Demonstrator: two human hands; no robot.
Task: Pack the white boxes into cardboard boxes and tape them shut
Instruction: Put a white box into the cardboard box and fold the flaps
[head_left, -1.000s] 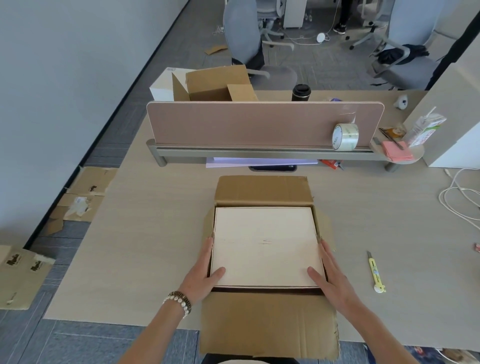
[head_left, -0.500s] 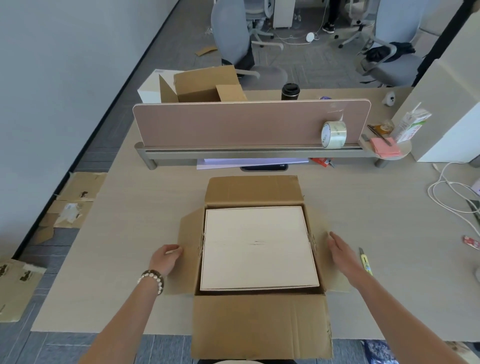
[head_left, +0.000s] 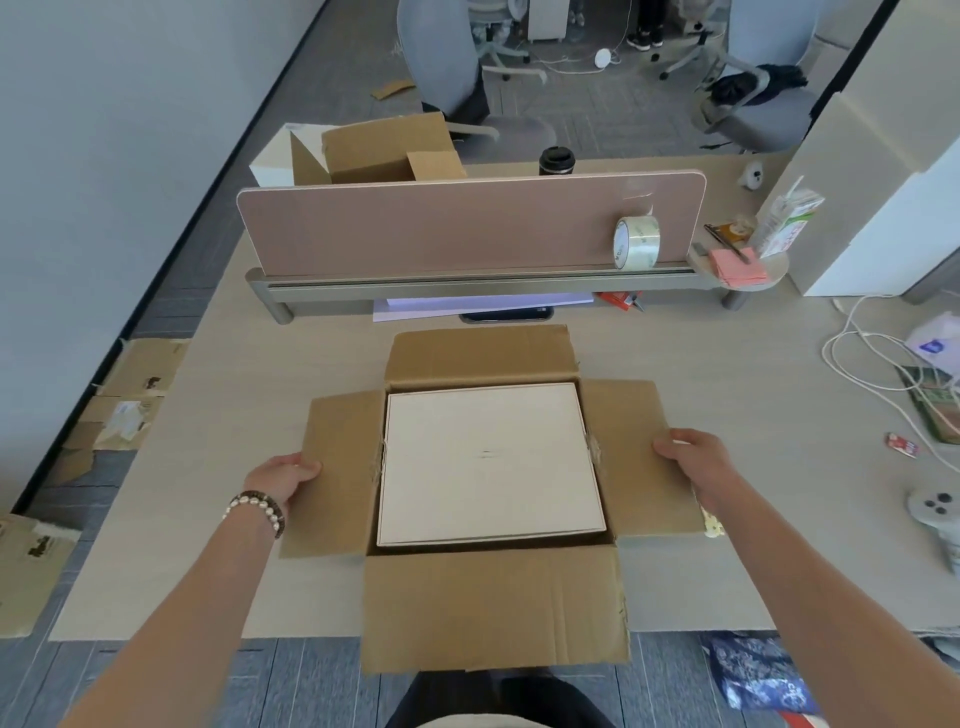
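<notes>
Both hands are gripping side flaps of the cardboard box: left hand and right hand curling fingers over outer edges, white box inside.

Light: bright, even, diffuse daylight | Shadows: soft, faint under cardboard flaps | Glare: none on counter | Focus: slightly soft overall | Edges: wide-angle bowing, wall line slants
</notes>
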